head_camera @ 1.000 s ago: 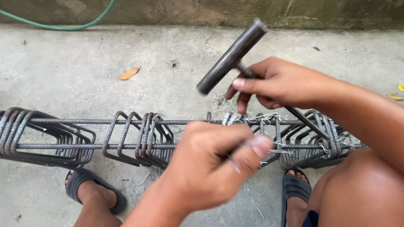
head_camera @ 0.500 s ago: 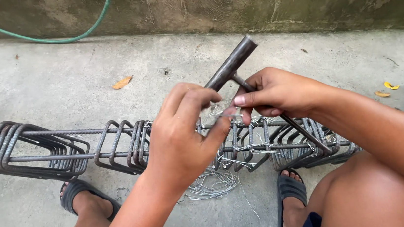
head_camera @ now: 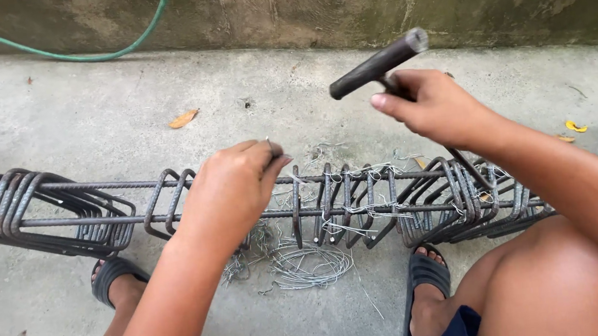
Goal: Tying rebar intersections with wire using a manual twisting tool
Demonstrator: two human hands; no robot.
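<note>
A long rebar cage (head_camera: 360,198) of dark steel bars and square stirrups lies across the concrete in front of me, between my knees. My left hand (head_camera: 231,189) rests on its top bar, fingertips pinched on a thin tie wire (head_camera: 270,146). My right hand (head_camera: 436,107) hovers above the cage to the right, gripping a dark T-shaped metal tying tool (head_camera: 379,65) by its shank, the crossbar pointing up and left. A loose bundle of thin tie wire (head_camera: 308,266) lies on the ground under the cage.
A group of stirrups (head_camera: 33,212) is bunched at the cage's left end. My feet in dark sandals (head_camera: 419,280) stand under the cage. A stained wall (head_camera: 370,0) runs along the back with a green hose (head_camera: 105,51) at its foot. Dry leaves (head_camera: 183,118) lie about.
My right hand has lifted the T-shaped tool up and to the right, away from the cage. My left hand has dropped lower onto the top bar, still pinching wire.
</note>
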